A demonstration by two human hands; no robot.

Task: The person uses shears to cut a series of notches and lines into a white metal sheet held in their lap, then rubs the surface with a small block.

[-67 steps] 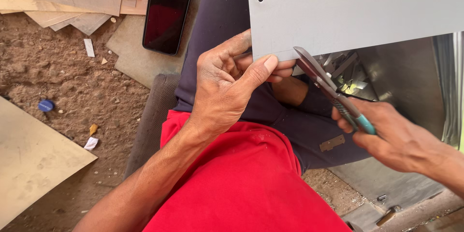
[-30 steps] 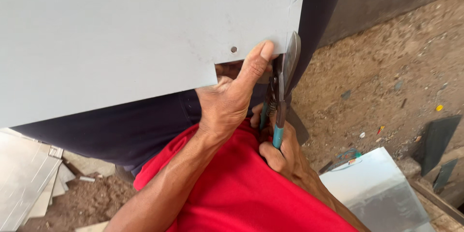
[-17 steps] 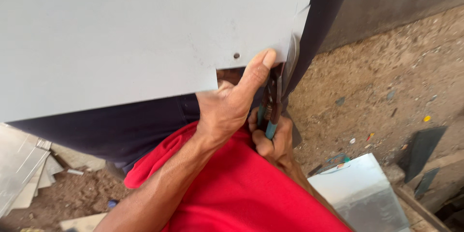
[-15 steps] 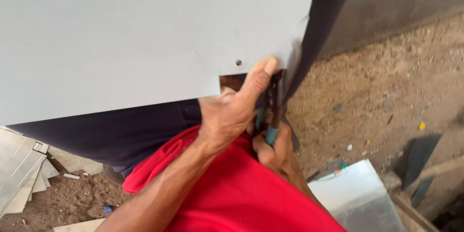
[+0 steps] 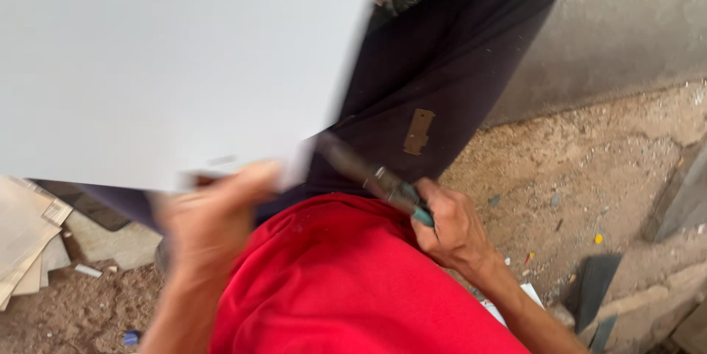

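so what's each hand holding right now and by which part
The right hand grips metal snips by their teal-tipped handles. The blurred left hand holds the grey metal sheet at its lower edge.

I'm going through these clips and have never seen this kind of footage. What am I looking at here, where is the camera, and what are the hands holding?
There is no machine here. A camera worn on a person's head looks down at their own lap and hands. The left hand, blurred by motion, grips the lower edge of a large pale grey sheet that fills the upper left. The right hand holds metal shears with teal handles, blades pointing toward the sheet's corner. Below are a red shirt and dark trousers. The sandy ground carries small scraps, and more flat sheets lie at the left.
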